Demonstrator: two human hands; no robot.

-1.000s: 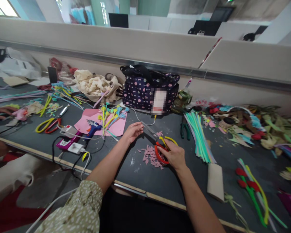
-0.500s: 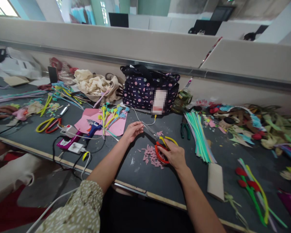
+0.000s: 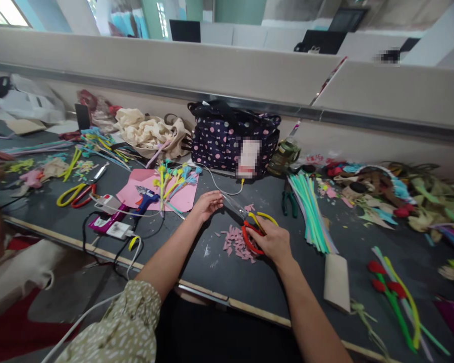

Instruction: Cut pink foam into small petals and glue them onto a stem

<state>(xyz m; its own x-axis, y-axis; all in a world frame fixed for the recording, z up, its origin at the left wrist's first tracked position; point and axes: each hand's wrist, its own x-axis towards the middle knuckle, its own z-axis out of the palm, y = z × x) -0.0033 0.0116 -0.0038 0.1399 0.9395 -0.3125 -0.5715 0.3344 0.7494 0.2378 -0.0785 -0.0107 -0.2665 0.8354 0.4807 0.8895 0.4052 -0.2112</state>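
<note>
The step in hand looks to be trimming something small into bits with the scissors [image 3: 243, 213], judging by the pink snippets [image 3: 236, 243] heaped on the surface [image 3: 214, 275]. The right grip [image 3: 273, 242] is closed round the red and yellow handles. Its blades point away from that grip, up and across to the left grip [image 3: 208, 204], with their tips near its fingertips. The left grip is nearly closed, thumb against fingers; whether a sliver of material is pinched there is too small to tell. How far apart the blades stand is also unclear.

The main heap lies nearer the wearer than the left grip and just left of the right one, partly under the red handle. A smaller scatter sits beyond the right grip, by the blades.

Another cut would seem to call for a steady left pinch on the piece, its fingertips clear of the blade edges, and a squeeze of the right grip above the heap.

Left of the left grip lie a pink sheet [image 3: 136, 182] and a hot glue gun [image 3: 146, 200]; right of the right grip are green-handled pliers [image 3: 288, 202] and a pipe-cleaner bundle [image 3: 310, 214].
</note>
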